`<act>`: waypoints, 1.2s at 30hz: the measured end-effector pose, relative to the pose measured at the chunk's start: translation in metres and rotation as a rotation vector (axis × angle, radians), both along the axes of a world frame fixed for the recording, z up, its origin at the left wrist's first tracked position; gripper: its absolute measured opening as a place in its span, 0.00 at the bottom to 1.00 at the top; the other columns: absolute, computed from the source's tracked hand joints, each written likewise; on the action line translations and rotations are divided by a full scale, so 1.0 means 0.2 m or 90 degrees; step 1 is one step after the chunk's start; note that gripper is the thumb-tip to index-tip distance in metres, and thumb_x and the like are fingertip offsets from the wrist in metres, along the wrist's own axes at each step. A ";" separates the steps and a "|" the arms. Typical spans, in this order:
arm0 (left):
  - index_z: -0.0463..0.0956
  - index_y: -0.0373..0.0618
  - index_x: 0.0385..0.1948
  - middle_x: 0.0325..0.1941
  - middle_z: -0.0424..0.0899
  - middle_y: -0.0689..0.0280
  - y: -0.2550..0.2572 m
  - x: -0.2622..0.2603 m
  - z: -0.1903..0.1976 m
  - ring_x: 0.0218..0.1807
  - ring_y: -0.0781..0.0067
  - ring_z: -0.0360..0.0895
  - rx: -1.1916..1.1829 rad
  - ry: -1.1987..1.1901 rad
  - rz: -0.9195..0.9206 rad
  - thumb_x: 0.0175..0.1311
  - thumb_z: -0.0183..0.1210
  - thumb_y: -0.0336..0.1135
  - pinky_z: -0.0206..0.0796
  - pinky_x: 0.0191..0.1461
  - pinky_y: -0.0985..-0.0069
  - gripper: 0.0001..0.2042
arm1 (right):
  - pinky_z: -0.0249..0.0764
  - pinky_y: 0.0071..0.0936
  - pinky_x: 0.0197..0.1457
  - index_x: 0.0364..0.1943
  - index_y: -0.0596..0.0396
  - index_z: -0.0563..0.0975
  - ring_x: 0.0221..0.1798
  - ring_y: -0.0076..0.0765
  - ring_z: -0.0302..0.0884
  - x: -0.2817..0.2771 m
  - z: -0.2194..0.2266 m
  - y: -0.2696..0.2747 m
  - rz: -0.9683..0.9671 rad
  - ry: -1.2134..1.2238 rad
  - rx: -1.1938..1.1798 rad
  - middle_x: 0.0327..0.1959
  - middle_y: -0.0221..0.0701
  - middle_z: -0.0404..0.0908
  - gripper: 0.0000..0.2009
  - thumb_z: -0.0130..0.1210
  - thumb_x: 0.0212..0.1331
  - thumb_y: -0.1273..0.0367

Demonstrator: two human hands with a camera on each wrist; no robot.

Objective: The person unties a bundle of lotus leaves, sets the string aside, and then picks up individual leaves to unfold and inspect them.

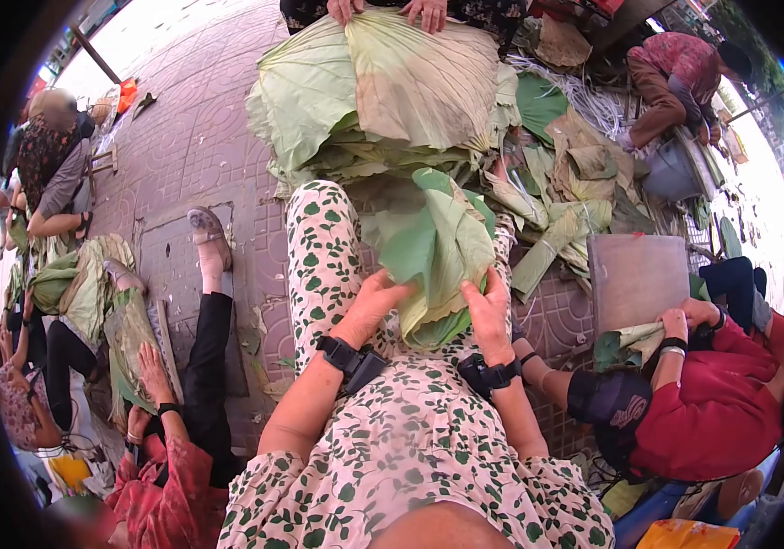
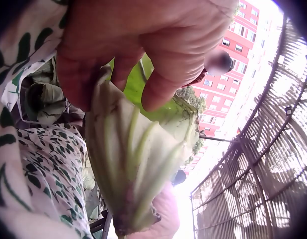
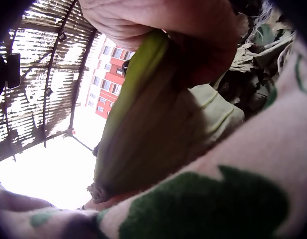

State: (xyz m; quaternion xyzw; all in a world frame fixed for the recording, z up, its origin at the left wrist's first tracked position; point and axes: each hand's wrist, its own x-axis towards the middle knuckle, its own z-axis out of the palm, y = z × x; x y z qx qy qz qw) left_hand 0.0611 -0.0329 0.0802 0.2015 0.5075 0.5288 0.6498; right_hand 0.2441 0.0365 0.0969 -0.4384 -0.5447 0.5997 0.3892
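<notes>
A large lotus leaf [image 1: 433, 247], green and gathered into loose folds, stands over the lap of the person wearing the cameras. The left hand [image 1: 375, 302] grips its left edge, fingers curled over the rim. On the opposite side the right hand [image 1: 493, 316] pinches the leaf between thumb and fingers. In the left wrist view the leaf [image 2: 133, 149] narrows downward to its ribbed base, with the left hand [image 2: 158, 45] at its open top. The right wrist view has the folded leaf [image 3: 138, 114] hanging beneath the right hand [image 3: 173, 30], its far side in shadow.
A stack of big dried lotus leaves [image 1: 392, 91] lies ahead, with another person's hands on it. More leaves [image 1: 584, 165] and white strips [image 1: 584, 96] are piled at the right, near a bucket [image 1: 671, 174]. A person in red [image 1: 712, 393] sits close on the right; others work at left.
</notes>
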 end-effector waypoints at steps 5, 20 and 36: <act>0.68 0.39 0.53 0.49 0.76 0.66 0.00 0.00 -0.02 0.48 0.76 0.73 -0.011 0.001 0.009 0.57 0.54 0.25 0.65 0.53 0.79 0.19 | 0.63 0.25 0.58 0.53 0.69 0.66 0.52 0.31 0.69 0.01 -0.05 0.01 -0.001 -0.024 0.002 0.51 0.39 0.72 0.20 0.49 0.54 0.77; 0.69 0.35 0.50 0.48 0.76 0.64 0.01 0.00 -0.06 0.48 0.75 0.73 -0.032 0.060 -0.007 0.57 0.56 0.27 0.63 0.55 0.78 0.18 | 0.64 0.24 0.56 0.54 0.67 0.65 0.51 0.29 0.70 0.03 -0.14 0.03 0.010 -0.078 0.025 0.51 0.37 0.73 0.21 0.48 0.54 0.77; 0.69 0.35 0.51 0.48 0.76 0.65 0.02 0.01 -0.08 0.48 0.76 0.72 -0.051 0.054 -0.003 0.58 0.56 0.27 0.63 0.55 0.79 0.18 | 0.62 0.26 0.59 0.54 0.71 0.65 0.55 0.34 0.68 0.05 -0.18 0.03 -0.024 -0.051 -0.015 0.52 0.43 0.72 0.23 0.50 0.51 0.76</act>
